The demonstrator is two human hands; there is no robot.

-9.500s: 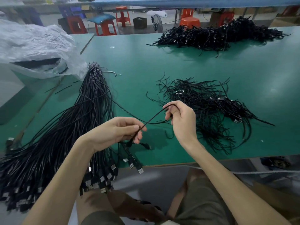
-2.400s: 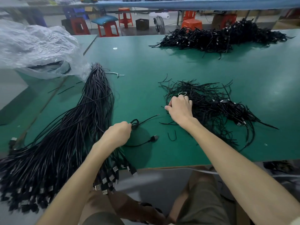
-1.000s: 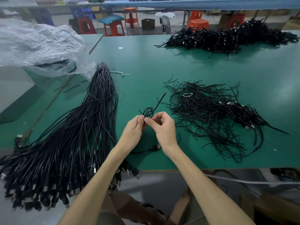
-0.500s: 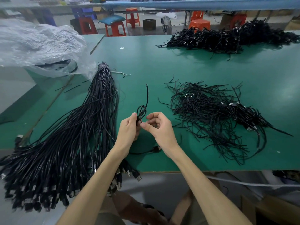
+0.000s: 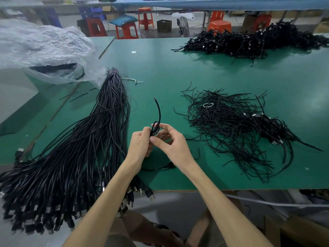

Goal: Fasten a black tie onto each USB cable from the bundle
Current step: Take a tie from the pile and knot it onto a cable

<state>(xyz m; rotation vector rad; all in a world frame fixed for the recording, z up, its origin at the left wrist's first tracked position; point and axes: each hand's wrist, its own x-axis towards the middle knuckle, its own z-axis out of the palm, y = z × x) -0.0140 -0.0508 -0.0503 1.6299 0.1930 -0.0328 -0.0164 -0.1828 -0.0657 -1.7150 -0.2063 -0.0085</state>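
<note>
Looped USB cable (image 5: 159,114) still clamped by left hand (image 5: 139,146) and right hand (image 5: 173,143) fingers, tail more bowed

No readable text, label, brand, number or sign on anything in view.

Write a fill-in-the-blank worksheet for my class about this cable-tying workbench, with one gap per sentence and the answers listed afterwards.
1. The left hand and the right hand hold a looped black cable above a table whose top is ______.
2. The big bundle of USB cables lies on the person's ______ side.
3. The loose pile of black ties lies on the person's ______ side.
4. The crumpled clear bag at the far left is made of ______.

Answers: green; left; right; plastic
</note>
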